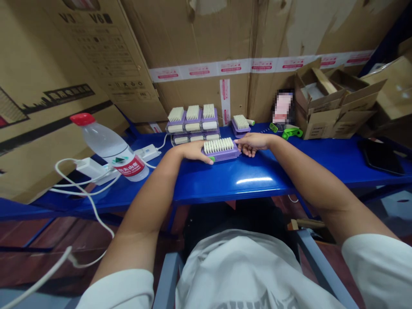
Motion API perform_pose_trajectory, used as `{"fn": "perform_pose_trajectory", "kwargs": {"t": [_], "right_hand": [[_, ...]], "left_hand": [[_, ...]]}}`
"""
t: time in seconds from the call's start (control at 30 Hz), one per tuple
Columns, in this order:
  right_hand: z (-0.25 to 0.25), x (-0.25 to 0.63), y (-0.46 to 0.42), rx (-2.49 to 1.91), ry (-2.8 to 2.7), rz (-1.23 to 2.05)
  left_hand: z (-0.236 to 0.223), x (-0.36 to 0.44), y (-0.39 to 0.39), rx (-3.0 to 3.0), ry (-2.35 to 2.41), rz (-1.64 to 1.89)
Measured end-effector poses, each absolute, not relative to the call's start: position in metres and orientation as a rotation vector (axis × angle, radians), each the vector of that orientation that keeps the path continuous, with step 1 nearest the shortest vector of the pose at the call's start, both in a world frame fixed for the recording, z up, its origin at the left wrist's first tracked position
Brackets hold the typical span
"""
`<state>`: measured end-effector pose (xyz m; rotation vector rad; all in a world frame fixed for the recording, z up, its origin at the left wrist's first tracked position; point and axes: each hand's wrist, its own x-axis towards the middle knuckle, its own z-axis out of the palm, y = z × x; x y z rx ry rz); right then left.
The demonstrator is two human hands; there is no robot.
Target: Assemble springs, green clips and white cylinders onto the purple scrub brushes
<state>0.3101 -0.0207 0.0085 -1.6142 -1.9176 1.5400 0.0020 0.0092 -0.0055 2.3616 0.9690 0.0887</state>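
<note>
A purple brush head with rows of cream bristles (219, 146) lies level just over the blue table. My left hand (193, 151) grips its left end, the thumb along the near side by a small green part. At the brush head's right end is my right hand (252, 142), with thumb and forefinger pinched against the corner and the other fingers curled under. Whether something small sits between those fingertips is too small to tell. Close behind stand several similar purple brush heads (193, 118), stacked in two layers. Another brush head (240, 123) rests by itself behind my right hand.
A red-capped water bottle (112, 148) leans over white power adapters and cables (92, 169) at the left. To the right on the blue table (222, 184) are green clips (291, 133), a propped phone (283, 107), open cardboard boxes (325, 120) and a dark flat device (381, 156). Large cartons line the back.
</note>
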Motion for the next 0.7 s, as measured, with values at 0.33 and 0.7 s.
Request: {"fn": "perform_pose_trajectory", "kwargs": {"t": [0.33,0.7], "right_hand": [[0.0081,0.3090,-0.0219,-1.605,-1.921,1.550],[0.0082,0.3080,-0.0227,-1.583,-1.929,1.572]], "left_hand": [[-0.0052,0.0020,0.0084,2.368,0.963,0.090],[-0.0056,0.0020,0.0094,2.367,0.962,0.094]]}}
